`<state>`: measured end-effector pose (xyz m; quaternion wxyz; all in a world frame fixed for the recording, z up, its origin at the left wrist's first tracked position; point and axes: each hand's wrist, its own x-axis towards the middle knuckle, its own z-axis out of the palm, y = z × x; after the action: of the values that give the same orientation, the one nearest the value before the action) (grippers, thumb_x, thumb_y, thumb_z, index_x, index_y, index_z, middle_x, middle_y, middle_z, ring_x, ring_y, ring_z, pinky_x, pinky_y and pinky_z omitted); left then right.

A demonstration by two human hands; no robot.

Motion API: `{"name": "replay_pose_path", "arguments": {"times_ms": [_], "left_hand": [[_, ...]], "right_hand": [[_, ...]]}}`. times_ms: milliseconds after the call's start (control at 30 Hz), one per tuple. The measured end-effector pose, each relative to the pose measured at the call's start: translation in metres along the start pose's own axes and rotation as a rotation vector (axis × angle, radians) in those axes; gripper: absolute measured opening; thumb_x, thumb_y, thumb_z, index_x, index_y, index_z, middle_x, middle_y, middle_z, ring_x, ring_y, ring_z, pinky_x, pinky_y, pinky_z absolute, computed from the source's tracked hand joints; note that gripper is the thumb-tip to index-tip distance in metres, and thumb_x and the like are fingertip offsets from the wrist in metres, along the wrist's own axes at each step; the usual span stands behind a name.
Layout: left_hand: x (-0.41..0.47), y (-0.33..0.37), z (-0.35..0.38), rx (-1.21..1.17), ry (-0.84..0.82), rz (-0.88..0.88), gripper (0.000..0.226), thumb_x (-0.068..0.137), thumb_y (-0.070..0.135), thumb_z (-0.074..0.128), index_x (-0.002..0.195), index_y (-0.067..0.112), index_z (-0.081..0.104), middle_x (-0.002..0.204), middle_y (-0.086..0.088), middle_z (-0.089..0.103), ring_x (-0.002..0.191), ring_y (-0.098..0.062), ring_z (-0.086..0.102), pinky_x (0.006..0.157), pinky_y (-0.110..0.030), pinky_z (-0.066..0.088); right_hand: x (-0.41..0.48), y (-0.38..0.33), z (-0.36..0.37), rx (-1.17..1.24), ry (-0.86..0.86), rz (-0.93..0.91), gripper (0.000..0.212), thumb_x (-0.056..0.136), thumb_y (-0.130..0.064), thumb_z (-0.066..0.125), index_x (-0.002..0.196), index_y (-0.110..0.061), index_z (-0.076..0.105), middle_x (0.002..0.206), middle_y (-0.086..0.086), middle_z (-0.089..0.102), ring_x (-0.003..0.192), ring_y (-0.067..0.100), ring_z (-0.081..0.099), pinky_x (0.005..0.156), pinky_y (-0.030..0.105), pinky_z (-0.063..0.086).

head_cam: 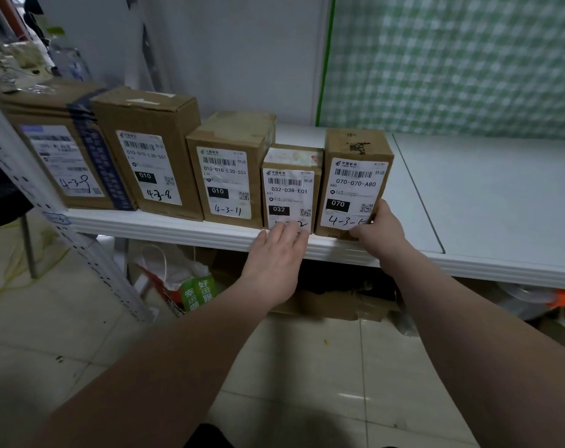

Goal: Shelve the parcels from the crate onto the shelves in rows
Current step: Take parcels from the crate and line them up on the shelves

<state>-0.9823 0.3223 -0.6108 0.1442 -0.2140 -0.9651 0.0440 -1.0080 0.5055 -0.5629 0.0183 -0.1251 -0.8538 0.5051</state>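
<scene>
Parcels (229, 169), five brown cartons with white labels facing out, stand upright in one row along the front edge of a white shelf (165, 226). The row runs from 10 o'clock in the view to just past 12 o'clock.

From the 9 o'clock end come the 4-3-9 parcel (58, 150), wrapped with a dark tape band, then the 4-3-8 parcel (148, 150) and the 4-3-11 parcel (229, 189). Each stands close against its neighbour. Next is the 032 parcel (291, 192), the shortest, and last the 070 parcel (355, 185) at the 3 o'clock end of the row.

The left hand (274, 263) reaches in from 6 o'clock. Its fingers are straight and together, with the tips pressed flat on the lower front of the 032 parcel, covering part of the handwritten number.

The right hand (379, 232) holds the lower corner of the 070 parcel on its 3 o'clock side. Its fingers curl up around that edge and the thumb lies along the bottom of the label.

Toward 3 o'clock the shelf surface is bare, and a green checked curtain (452, 59) hangs behind it at 1 o'clock. A perforated upright (90, 257) slants down at 8 o'clock. Under the shelf sit a green printed bag (197, 291) and flattened cardboard (333, 305) on a pale tiled floor (307, 367).
</scene>
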Motion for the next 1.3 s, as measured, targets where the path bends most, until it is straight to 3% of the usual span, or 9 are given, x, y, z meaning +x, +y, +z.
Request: {"name": "replay_pose_path", "arguments": {"times_ms": [233,567,767,867,933,1133,1200,1300], "left_hand": [[0.002,-0.003,-0.006,-0.067,-0.027,-0.008,0.069,0.08,0.013,0.055,0.143,0.014,0.025,0.142,-0.006,0.028,0.129,-0.028,0.03,0.109,-0.044,0.031],[0.005,-0.004,-0.008,-0.091,-0.085,-0.047,0.072,0.078,0.015,0.063,0.14,0.013,0.028,0.14,-0.005,0.03,0.125,-0.026,0.035,0.107,-0.043,0.035],[0.004,-0.003,-0.015,-0.146,-0.109,-0.079,0.07,0.08,0.014,0.061,0.142,0.014,0.028,0.142,-0.006,0.03,0.13,-0.025,0.033,0.109,-0.041,0.033],[-0.003,-0.01,-0.022,-0.176,-0.03,-0.119,0.052,0.082,0.011,0.056,0.132,0.015,0.041,0.127,-0.004,0.042,0.113,-0.021,0.043,0.091,-0.032,0.041],[-0.009,-0.023,-0.029,-0.175,0.039,-0.173,0.041,0.083,0.01,0.054,0.123,0.015,0.048,0.115,-0.003,0.047,0.104,-0.02,0.047,0.08,-0.03,0.04],[-0.027,-0.08,-0.046,-0.18,0.129,-0.451,0.022,0.084,0.008,0.049,0.104,0.012,0.056,0.101,-0.006,0.053,0.096,-0.024,0.051,0.068,-0.032,0.039],[-0.033,-0.099,-0.046,-0.192,0.031,-0.559,0.024,0.085,0.01,0.049,0.109,0.013,0.054,0.106,-0.007,0.051,0.102,-0.025,0.049,0.071,-0.034,0.04],[-0.037,-0.12,-0.039,-0.254,-0.126,-0.644,0.04,0.084,0.011,0.051,0.123,0.013,0.049,0.122,-0.009,0.046,0.115,-0.028,0.042,0.09,-0.042,0.044]], "right_hand": [[0.005,-0.005,0.0,-0.002,-0.041,0.029,0.058,0.088,0.0,0.057,0.14,-0.016,0.038,0.128,0.006,0.058,0.113,0.026,0.053,0.09,0.034,0.044],[0.003,-0.004,-0.005,-0.104,-0.049,-0.003,0.059,0.091,-0.005,0.054,0.145,-0.022,0.035,0.132,0.003,0.06,0.118,0.026,0.055,0.095,0.035,0.045],[-0.002,-0.003,-0.006,-0.14,-0.006,-0.021,0.056,0.094,-0.012,0.055,0.146,-0.018,0.036,0.13,0.007,0.06,0.112,0.027,0.057,0.086,0.032,0.044],[-0.01,-0.001,-0.005,-0.133,0.179,0.084,0.039,0.091,-0.016,0.059,0.129,-0.012,0.048,0.117,0.012,0.062,0.09,0.024,0.054,0.069,0.031,0.041],[-0.021,-0.001,0.002,-0.123,0.273,0.134,0.022,0.089,-0.018,0.055,0.109,-0.011,0.055,0.105,0.01,0.061,0.085,0.025,0.053,0.066,0.032,0.04],[-0.046,-0.024,0.049,-0.185,0.106,-0.056,0.02,0.09,-0.017,0.048,0.077,-0.007,0.061,0.068,0.005,0.057,0.064,0.02,0.051,0.053,0.028,0.037],[-0.049,-0.033,0.064,-0.192,0.042,-0.123,0.02,0.09,-0.018,0.05,0.078,-0.008,0.063,0.071,0.005,0.061,0.071,0.023,0.056,0.056,0.028,0.039],[-0.051,-0.045,0.082,-0.198,-0.033,-0.168,0.017,0.092,-0.021,0.051,0.084,-0.015,0.065,0.082,0.001,0.065,0.081,0.021,0.06,0.066,0.029,0.044]]}}
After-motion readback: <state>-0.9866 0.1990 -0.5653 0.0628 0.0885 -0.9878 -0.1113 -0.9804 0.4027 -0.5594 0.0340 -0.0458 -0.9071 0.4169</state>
